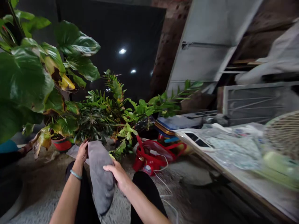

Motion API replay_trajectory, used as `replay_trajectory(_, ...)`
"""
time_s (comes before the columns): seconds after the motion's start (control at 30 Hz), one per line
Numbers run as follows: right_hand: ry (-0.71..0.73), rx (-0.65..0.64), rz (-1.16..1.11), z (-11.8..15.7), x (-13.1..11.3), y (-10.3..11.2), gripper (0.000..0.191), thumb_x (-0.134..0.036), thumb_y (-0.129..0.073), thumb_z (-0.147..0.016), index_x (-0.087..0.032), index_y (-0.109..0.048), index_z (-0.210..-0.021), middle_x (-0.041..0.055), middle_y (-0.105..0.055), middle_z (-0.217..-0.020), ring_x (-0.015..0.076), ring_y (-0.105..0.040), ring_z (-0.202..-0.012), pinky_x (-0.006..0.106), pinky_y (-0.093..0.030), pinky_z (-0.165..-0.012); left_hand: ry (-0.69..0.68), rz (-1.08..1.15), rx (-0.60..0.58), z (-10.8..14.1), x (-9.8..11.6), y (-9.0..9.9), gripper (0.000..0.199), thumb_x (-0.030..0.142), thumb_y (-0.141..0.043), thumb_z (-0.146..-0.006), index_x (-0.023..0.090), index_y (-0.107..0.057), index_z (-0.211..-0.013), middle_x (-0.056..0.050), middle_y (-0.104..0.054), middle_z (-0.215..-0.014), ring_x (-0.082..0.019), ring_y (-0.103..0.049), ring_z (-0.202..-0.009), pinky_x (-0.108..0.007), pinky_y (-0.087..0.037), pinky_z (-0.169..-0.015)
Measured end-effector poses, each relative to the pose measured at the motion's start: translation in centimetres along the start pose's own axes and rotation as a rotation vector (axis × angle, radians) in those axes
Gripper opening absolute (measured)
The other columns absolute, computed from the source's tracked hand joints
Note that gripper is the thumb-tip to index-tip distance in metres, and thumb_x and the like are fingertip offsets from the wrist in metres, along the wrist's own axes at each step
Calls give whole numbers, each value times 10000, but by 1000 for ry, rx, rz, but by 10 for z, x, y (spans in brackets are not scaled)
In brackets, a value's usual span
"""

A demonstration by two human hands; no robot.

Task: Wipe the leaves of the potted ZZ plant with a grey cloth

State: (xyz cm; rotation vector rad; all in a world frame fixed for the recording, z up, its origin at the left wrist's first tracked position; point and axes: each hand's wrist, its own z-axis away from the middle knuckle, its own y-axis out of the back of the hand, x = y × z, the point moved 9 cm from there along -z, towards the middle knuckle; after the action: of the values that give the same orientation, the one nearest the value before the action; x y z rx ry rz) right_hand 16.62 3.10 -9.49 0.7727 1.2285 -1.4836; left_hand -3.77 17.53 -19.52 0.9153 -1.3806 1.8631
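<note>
An elongated grey plush piece [100, 174] with a rounded near end lies between my two hands, over my lap. My left hand [82, 151], with a pale green bangle [76, 175] on its wrist, grips the far left edge; its fingers are partly hidden. On the right edge, my right hand [118, 175] holds the piece with the thumb on top and the other fingers underneath. A bit of yellow-green [112, 156] shows just beyond my right hand; what it is I cannot make out.
Leafy potted plants [93, 109] stand ahead, with a red pot [62, 144] at left. A red bag [147, 155] with a white cable [163, 183] sits on the floor. At right, a table [224, 165] carries a white device [197, 140], plastic-wrapped material [235, 152] and a woven basket [285, 133].
</note>
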Motion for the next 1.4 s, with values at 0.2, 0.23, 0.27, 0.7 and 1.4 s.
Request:
replay_trajectory(0.2,-5,145,-250,59,-14,88,380,-274,-797,-478,-216,-767,-853,14,-786,-750,246,-706,-714,332,-522,-694,262,-336,-61,18,-54,-18,346,386,-719,-870,142,-699,-1114,-155,-750,-1117,-217,-711,-849,-291,-534,-688)
replay_trajectory(0.23,-9,191,-290,64,-14,107,373,-273,-813,-472,-220,-762,-838,15,-789,-745,246,-712,-692,330,-529,-669,263,-372,-52,21,-58,-22,355,391,-704,-884,140,-703,-1137,-163,-727,-1188,-208,-702,-875,-273,-519,-690)
replay_trajectory(0.27,-6,232,-322,68,-16,126,357,-265,-827,-471,-223,-755,-818,15,-789,-734,243,-715,-668,326,-536,-642,260,-400,-40,23,-61,-27,369,400,-681,-904,136,-702,-1160,-170,-705,-1238,-200,-694,-890,-261,-508,-686)
replay_trajectory(0.7,133,404,-754,-34,-106,222,106,-128,-643,-740,-226,-642,-699,-16,-729,-579,171,-695,-532,284,-597,-576,452,-330,-718,53,-38,-206,743,659,-511,-935,225,-435,-1533,-208,-553,-1471,-303,-708,-990,-407,-588,-721)
replay_trajectory(1.4,140,15,-482,-7,-66,164,325,3,-776,-513,-257,-712,-696,-6,-785,-704,220,-738,-613,260,-579,-511,-19,-457,-478,56,5,-228,1020,149,-847,-612,306,-452,-1540,-88,-640,-1433,-270,-683,-1146,-304,-569,-878)
